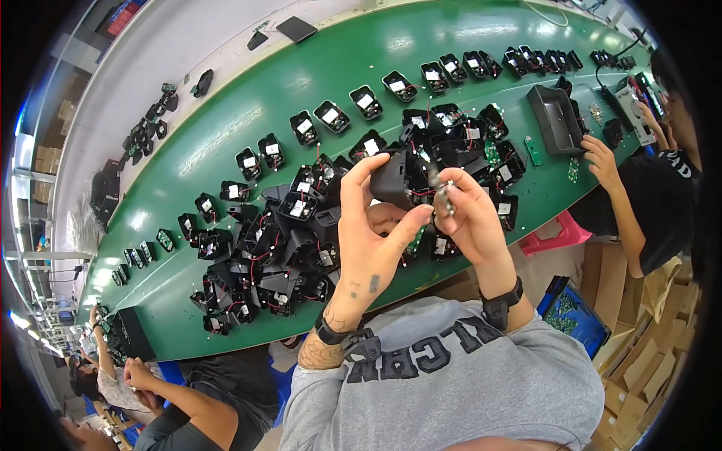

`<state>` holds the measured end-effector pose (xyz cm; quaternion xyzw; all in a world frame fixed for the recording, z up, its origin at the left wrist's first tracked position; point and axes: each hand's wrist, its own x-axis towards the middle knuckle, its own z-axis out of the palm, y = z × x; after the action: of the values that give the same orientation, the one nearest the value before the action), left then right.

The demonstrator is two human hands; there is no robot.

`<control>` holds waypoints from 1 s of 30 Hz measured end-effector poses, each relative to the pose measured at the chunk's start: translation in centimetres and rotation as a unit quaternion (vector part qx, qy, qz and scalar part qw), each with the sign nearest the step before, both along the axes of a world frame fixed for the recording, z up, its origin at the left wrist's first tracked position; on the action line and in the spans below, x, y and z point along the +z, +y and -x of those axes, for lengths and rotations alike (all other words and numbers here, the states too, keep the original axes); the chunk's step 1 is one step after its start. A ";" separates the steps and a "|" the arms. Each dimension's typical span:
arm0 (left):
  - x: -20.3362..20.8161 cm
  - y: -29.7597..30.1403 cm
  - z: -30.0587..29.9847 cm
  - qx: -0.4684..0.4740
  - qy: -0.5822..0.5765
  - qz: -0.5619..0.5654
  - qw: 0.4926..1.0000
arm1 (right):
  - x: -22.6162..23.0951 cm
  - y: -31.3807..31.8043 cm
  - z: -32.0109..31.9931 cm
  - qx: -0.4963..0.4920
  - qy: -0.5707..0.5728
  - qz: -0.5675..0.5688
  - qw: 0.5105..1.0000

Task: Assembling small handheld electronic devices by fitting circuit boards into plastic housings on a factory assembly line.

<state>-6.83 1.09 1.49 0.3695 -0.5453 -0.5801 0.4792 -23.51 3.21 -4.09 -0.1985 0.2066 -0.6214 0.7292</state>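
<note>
Across the long, glossy green worktable, the work looks like piece-by-piece handling of small electronic units; the step in hand appears to be working a small part at the open side of one of them, though whether it is going in or coming out cannot be told. A heap of black plastic housings with red wires and white labels covers the near side, and a spaced row of similar open black housings runs beyond it.

Both forearms rise from the lower edge, a dark band on each wrist, and the hands meet above the table. The left hand is curved into a cradle, index finger stretched up the housing's side and thumb reaching across beneath it toward the other hand. The right hand comes in from the right with thumb and index finger bent into a pinch.

The left fingers grasp a boxy matte-black plastic housing, lifted clear of the heap. The right fingertips grip a small, greyish metallic-looking part, blurred, just beside the housing. The next move likely calls for a steady left hold and fine right-hand alignment.
</note>
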 end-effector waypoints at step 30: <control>-2.4 0.5 -2.3 0.068 0.078 -0.033 0.994 | 3.4 -2.1 -3.7 -0.306 0.659 0.420 0.544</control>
<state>-4.49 1.61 -0.95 0.3752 -0.4602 -0.5909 0.5461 -19.83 1.09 -0.68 -0.7603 0.3927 -0.5173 -0.0127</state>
